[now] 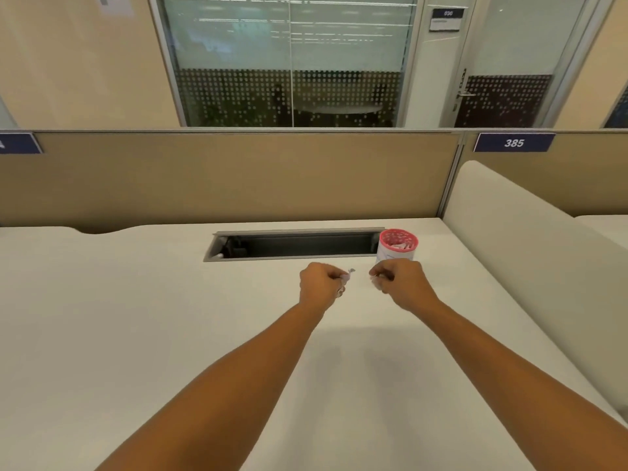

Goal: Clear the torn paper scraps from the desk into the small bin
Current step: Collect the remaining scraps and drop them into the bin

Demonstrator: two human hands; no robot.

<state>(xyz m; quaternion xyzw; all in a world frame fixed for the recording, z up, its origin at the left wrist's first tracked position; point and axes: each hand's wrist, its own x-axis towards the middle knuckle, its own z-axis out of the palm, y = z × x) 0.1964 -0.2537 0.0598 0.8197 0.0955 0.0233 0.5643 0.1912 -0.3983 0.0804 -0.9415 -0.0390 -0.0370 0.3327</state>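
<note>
A small pink mesh bin (pixel 397 245) lined with white stands at the far right of the white desk (pixel 136 317), with paper scraps inside it. My left hand (pixel 319 285) is fisted over the desk's middle, and white paper scraps (pixel 348 276) poke out of its fingers. My right hand (pixel 402 282) hovers just in front of the bin, its fingers closed on a small white scrap (pixel 375 278). Both hands are a little short of the bin.
An open grey cable tray slot (pixel 292 245) runs across the back of the desk, left of the bin. A tan partition (pixel 238 178) stands behind it. A cream divider panel (pixel 530 253) borders the desk on the right.
</note>
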